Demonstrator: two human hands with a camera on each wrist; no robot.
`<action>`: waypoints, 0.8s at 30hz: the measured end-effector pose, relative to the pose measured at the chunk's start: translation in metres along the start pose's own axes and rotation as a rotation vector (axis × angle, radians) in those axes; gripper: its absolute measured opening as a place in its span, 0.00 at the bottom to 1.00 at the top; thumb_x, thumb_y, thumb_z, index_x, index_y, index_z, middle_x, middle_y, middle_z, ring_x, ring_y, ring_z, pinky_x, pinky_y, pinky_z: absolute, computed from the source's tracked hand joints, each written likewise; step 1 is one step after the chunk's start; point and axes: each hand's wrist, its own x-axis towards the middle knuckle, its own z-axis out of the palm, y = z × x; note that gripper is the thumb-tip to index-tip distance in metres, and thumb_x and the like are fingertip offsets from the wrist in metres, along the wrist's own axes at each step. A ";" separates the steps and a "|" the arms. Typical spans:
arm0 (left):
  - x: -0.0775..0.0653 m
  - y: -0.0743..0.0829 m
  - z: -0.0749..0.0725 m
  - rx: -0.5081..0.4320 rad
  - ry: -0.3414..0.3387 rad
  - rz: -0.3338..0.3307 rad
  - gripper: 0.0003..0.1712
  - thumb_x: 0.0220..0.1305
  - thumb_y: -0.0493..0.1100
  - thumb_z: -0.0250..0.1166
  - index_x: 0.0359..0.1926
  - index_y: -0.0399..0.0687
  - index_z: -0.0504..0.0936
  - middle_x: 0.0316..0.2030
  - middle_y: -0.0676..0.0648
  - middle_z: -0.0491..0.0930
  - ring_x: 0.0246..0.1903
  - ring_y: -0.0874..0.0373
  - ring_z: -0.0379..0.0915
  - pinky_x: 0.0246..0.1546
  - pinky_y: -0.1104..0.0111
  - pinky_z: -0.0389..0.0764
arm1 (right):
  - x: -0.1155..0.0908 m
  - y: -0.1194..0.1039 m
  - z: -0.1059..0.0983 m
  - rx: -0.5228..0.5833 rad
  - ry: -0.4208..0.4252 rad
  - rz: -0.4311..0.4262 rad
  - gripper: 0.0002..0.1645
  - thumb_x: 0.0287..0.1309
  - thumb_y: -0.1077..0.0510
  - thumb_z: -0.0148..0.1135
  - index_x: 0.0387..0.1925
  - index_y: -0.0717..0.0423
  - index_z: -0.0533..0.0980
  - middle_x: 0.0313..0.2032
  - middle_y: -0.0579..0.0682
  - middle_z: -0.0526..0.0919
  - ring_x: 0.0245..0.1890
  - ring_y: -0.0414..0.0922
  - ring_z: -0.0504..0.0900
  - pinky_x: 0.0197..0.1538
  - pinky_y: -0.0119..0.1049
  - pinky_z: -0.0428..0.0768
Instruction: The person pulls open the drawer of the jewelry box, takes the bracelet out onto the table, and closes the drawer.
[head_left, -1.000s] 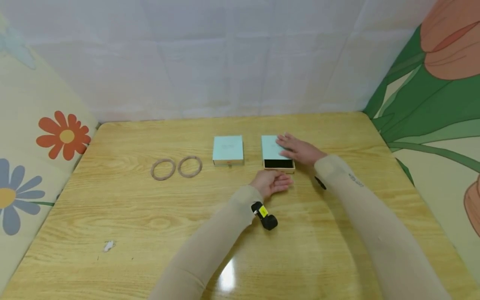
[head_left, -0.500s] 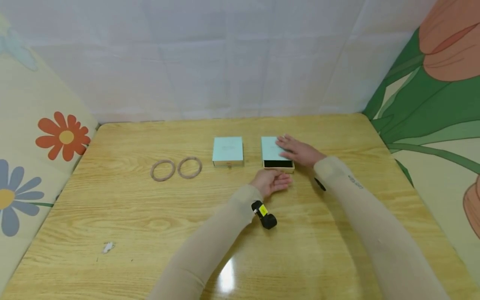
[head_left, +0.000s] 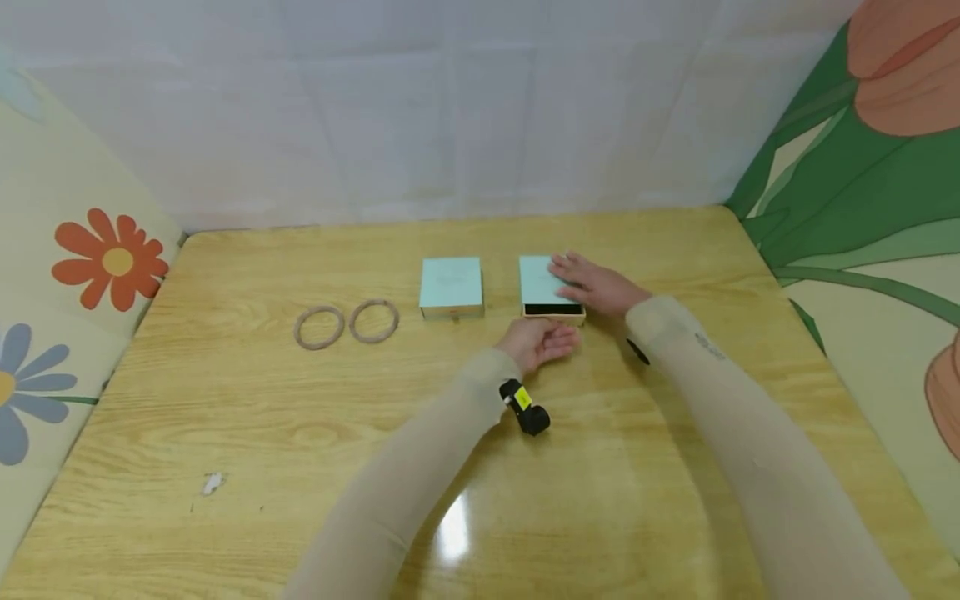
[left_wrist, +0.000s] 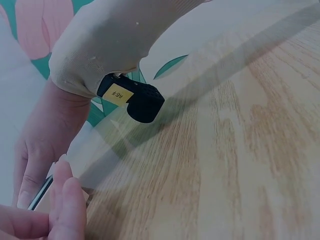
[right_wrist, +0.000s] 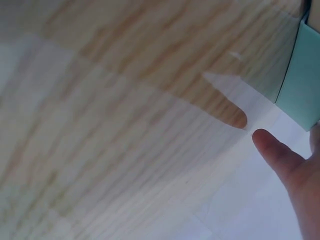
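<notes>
A light blue drawer box [head_left: 543, 281] lies on the table with its tray partly out toward me, and a dark strip of the inside [head_left: 551, 309] shows. Extended fingers of my right hand [head_left: 600, 288] rest on the box's top from the right. My left hand [head_left: 531, 343] is at the front of the tray, its fingers loosely extended and touching or very close to it. In the left wrist view those fingers [left_wrist: 70, 207] stand before the box's edge. The right wrist view shows a teal box corner [right_wrist: 302, 75] beside my right hand [right_wrist: 300, 175].
A second light blue box [head_left: 451, 283], its tray in, stands to the left. Two brownish rings [head_left: 298, 332] lie flat farther left. A small white mark [head_left: 213, 482] is on the wooden table [head_left: 315, 517]. White cloth hangs behind, with floral panels on both sides.
The tray has slid slightly into the right box, so the dark strip is narrower. My left hand has followed it a little. The head view has tilted down slightly.
</notes>
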 end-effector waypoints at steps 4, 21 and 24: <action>0.001 0.002 0.000 -0.017 -0.006 -0.001 0.17 0.74 0.31 0.47 0.57 0.24 0.70 0.57 0.28 0.72 0.58 0.40 0.71 0.57 0.57 0.76 | 0.001 0.001 -0.001 -0.001 0.008 0.001 0.36 0.74 0.44 0.45 0.74 0.55 0.51 0.75 0.54 0.44 0.75 0.54 0.35 0.73 0.59 0.41; -0.001 0.007 0.001 -0.061 0.003 -0.016 0.18 0.74 0.31 0.46 0.60 0.24 0.69 0.58 0.29 0.72 0.59 0.41 0.70 0.59 0.58 0.75 | 0.003 0.002 0.003 -0.014 0.016 -0.019 0.36 0.74 0.44 0.44 0.74 0.57 0.51 0.75 0.55 0.45 0.75 0.55 0.36 0.73 0.57 0.41; -0.001 0.008 0.002 -0.061 0.005 -0.018 0.18 0.74 0.31 0.46 0.60 0.24 0.68 0.58 0.29 0.72 0.59 0.41 0.70 0.58 0.59 0.75 | 0.003 0.002 0.002 -0.016 0.021 -0.027 0.36 0.74 0.44 0.45 0.74 0.58 0.52 0.75 0.56 0.45 0.75 0.55 0.36 0.73 0.57 0.40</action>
